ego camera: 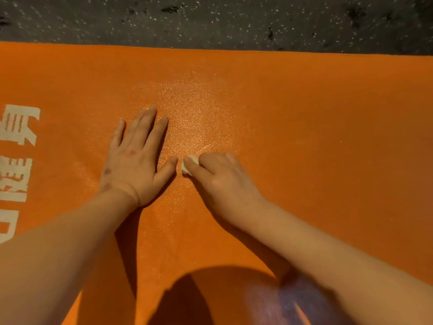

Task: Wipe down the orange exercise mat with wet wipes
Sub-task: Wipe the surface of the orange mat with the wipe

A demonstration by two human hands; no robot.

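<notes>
On the dark speckled floor [210,19] lies the orange mat [316,118], and mid-mat the right hand [218,181] presses a small bunched wet wipe [188,164] under curled fingers while the left hand [133,158] lies flat and spread, bracing. Wiping looks underway beside a glistening patch [194,109]; the next stroke probably calls for steady pressure toward the duller areas.

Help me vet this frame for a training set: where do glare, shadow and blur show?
Head view: a grainy sheen of glare lies on the orange mat just beyond the left hand; dark shadow pools at bottom centre; a purplish shape at lower right is smeared by blur; the right hand and its white wipe look fairly sharp.
</notes>
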